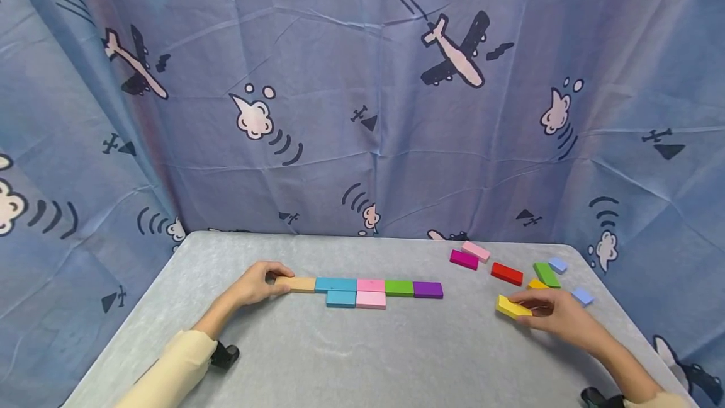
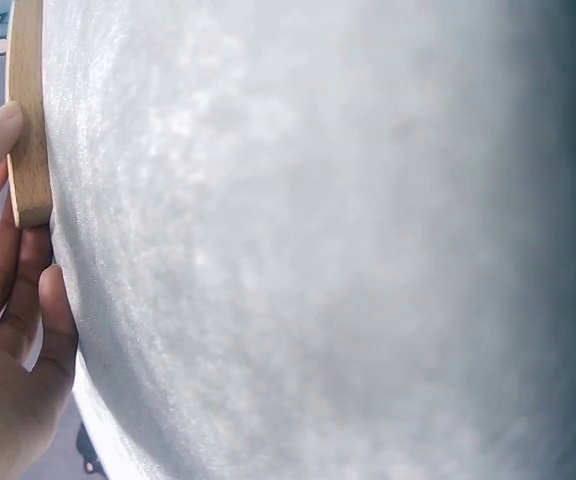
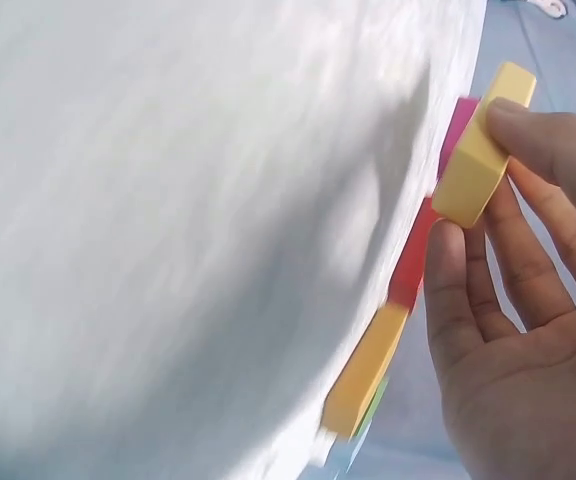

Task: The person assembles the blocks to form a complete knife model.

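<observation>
In the head view my left hand (image 1: pixel 255 283) pinches the left end of a tan wooden block (image 1: pixel 301 284), which lies at the left end of a row. Along that row follow a long blue block (image 1: pixel 336 284), a pink block (image 1: pixel 370 285), a green block (image 1: pixel 399 288) and a purple block (image 1: pixel 427 289). Below it sit a shorter blue block (image 1: pixel 341 298) and another pink block (image 1: pixel 370 300), side by side and touching. My right hand (image 1: pixel 563 318) grips a yellow block (image 1: pixel 511 306) between thumb and fingers; the right wrist view shows it tilted above the cloth.
Right of the row lie loose blocks: magenta (image 1: pixel 464 260), light pink (image 1: pixel 476 250), red (image 1: pixel 506 273), green (image 1: pixel 546 274), orange-yellow (image 1: pixel 536 284) and two pale blue ones (image 1: pixel 557 264). A grey cloth-covered table (image 1: pixel 340 357) ends at a patterned blue curtain (image 1: pixel 317 80).
</observation>
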`<state>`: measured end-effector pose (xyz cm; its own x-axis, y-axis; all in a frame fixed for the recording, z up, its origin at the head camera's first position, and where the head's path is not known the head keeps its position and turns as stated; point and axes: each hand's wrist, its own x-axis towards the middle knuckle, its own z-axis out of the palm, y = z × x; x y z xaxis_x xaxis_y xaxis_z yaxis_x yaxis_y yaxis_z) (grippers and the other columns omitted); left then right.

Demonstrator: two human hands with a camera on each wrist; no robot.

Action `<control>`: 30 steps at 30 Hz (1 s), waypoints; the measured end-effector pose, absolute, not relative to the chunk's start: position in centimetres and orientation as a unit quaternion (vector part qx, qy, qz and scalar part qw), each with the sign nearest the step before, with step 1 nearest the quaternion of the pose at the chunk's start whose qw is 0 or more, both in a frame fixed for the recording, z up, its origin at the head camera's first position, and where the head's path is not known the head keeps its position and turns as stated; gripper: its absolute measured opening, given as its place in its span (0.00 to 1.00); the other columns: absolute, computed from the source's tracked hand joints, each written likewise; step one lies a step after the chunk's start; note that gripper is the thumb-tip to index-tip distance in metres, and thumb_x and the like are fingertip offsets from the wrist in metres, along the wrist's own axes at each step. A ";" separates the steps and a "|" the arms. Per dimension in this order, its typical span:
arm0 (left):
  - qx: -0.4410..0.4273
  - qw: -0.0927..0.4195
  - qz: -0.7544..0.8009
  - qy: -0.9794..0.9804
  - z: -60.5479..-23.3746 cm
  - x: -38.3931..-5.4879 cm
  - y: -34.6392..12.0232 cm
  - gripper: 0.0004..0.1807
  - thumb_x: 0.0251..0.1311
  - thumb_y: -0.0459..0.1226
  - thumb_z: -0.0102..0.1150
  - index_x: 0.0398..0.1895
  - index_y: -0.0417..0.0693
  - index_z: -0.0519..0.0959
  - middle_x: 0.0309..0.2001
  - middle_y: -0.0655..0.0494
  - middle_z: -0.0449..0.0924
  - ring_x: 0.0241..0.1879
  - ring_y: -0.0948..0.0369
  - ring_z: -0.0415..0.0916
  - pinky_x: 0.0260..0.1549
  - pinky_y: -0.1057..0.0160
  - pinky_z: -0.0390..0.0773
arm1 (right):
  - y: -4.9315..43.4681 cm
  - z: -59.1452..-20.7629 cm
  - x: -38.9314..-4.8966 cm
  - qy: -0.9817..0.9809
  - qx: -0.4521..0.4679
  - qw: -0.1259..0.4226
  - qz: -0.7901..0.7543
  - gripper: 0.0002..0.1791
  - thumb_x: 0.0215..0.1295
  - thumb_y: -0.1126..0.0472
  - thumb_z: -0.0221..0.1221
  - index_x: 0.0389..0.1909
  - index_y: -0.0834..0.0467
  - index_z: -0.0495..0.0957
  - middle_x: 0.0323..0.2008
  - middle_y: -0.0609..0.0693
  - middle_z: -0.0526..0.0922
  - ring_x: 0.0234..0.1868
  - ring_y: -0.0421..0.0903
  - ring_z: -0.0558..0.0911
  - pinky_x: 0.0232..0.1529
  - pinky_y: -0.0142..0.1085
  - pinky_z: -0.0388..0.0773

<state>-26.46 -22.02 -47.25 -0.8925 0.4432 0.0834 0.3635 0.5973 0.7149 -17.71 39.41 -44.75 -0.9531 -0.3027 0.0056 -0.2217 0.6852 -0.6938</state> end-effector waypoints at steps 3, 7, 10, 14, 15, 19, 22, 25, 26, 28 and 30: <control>0.230 0.050 0.387 0.891 -47.3 -26.4 -22.0 0.11 0.60 0.32 0.72 0.46 0.41 0.86 0.43 0.54 0.84 0.41 0.56 0.77 0.43 0.52 0.77 | 38.1 -44.8 -18.2 0.913 -0.151 0.054 -0.374 0.20 0.59 0.62 0.74 0.52 0.63 0.85 0.47 0.54 0.84 0.44 0.45 0.83 0.42 0.33 0.81; 0.237 0.047 0.387 0.890 -47.4 -26.3 -22.0 0.12 0.60 0.31 0.72 0.46 0.41 0.86 0.43 0.54 0.84 0.42 0.55 0.78 0.44 0.52 0.78 | 36.5 -44.8 -18.9 0.905 -0.171 0.064 -0.385 0.21 0.59 0.61 0.74 0.52 0.62 0.85 0.48 0.54 0.85 0.44 0.45 0.83 0.44 0.34 0.81; 0.239 0.046 0.387 0.890 -47.5 -26.3 -22.0 0.12 0.60 0.31 0.72 0.46 0.40 0.86 0.43 0.54 0.84 0.42 0.55 0.78 0.44 0.53 0.78 | 35.4 -44.7 -19.4 0.898 -0.186 0.075 -0.393 0.21 0.59 0.60 0.74 0.53 0.61 0.85 0.48 0.52 0.85 0.44 0.44 0.82 0.46 0.34 0.81; 0.240 0.045 0.387 0.889 -47.5 -26.2 -22.0 0.12 0.60 0.31 0.72 0.47 0.40 0.86 0.43 0.53 0.84 0.42 0.55 0.78 0.44 0.53 0.78 | 34.0 -44.7 -19.9 0.888 -0.212 0.074 -0.401 0.19 0.61 0.61 0.73 0.53 0.60 0.85 0.48 0.51 0.85 0.44 0.46 0.82 0.46 0.37 0.82; 0.239 0.046 0.388 0.889 -47.4 -26.2 -22.0 0.12 0.60 0.31 0.72 0.47 0.40 0.86 0.43 0.53 0.84 0.42 0.55 0.78 0.44 0.52 0.78 | 33.7 -44.7 -20.0 0.884 -0.220 0.073 -0.405 0.19 0.61 0.61 0.73 0.53 0.61 0.85 0.48 0.51 0.85 0.44 0.47 0.82 0.47 0.38 0.82; 0.231 0.050 0.388 0.891 -47.4 -26.2 -22.1 0.12 0.60 0.31 0.72 0.47 0.41 0.86 0.43 0.53 0.84 0.42 0.55 0.78 0.44 0.52 0.77 | 32.2 -44.7 -20.4 0.871 -0.244 0.076 -0.419 0.19 0.62 0.62 0.72 0.53 0.62 0.85 0.48 0.52 0.85 0.45 0.49 0.82 0.47 0.40 0.82; 0.222 0.052 0.386 0.894 -47.3 -26.3 -22.1 0.12 0.60 0.32 0.72 0.47 0.42 0.86 0.44 0.53 0.84 0.42 0.55 0.77 0.44 0.51 0.77 | 31.2 -44.7 -20.6 0.867 -0.254 0.081 -0.420 0.18 0.62 0.61 0.72 0.53 0.61 0.85 0.48 0.51 0.85 0.45 0.48 0.82 0.48 0.39 0.81; 0.220 0.052 0.385 0.895 -47.3 -26.4 -22.1 0.12 0.60 0.32 0.72 0.47 0.42 0.86 0.44 0.53 0.84 0.43 0.55 0.78 0.45 0.51 0.77 | 30.0 -44.7 -20.8 0.863 -0.273 0.080 -0.417 0.17 0.63 0.61 0.71 0.52 0.59 0.85 0.48 0.50 0.85 0.45 0.47 0.82 0.48 0.39 0.81; 0.221 0.052 0.385 0.895 -47.3 -26.4 -22.1 0.12 0.60 0.32 0.72 0.47 0.42 0.86 0.44 0.54 0.84 0.42 0.55 0.78 0.45 0.51 0.77 | 29.6 -44.6 -20.9 0.862 -0.280 0.080 -0.416 0.17 0.63 0.61 0.71 0.52 0.59 0.85 0.48 0.49 0.85 0.45 0.47 0.82 0.48 0.40 0.81; 0.224 0.052 0.385 0.894 -47.3 -26.5 -22.1 0.12 0.60 0.32 0.72 0.46 0.42 0.86 0.43 0.54 0.84 0.42 0.55 0.78 0.45 0.51 0.77 | 28.6 -44.5 -21.1 0.858 -0.292 0.078 -0.416 0.16 0.63 0.61 0.71 0.51 0.59 0.85 0.48 0.49 0.85 0.44 0.47 0.82 0.47 0.40 0.82; 0.230 0.049 0.385 0.892 -47.3 -26.5 -22.1 0.12 0.60 0.32 0.72 0.46 0.42 0.86 0.43 0.54 0.84 0.42 0.55 0.78 0.44 0.51 0.77 | 27.7 -44.4 -21.2 0.853 -0.301 0.081 -0.419 0.16 0.63 0.61 0.71 0.51 0.59 0.85 0.47 0.49 0.85 0.44 0.48 0.81 0.47 0.41 0.82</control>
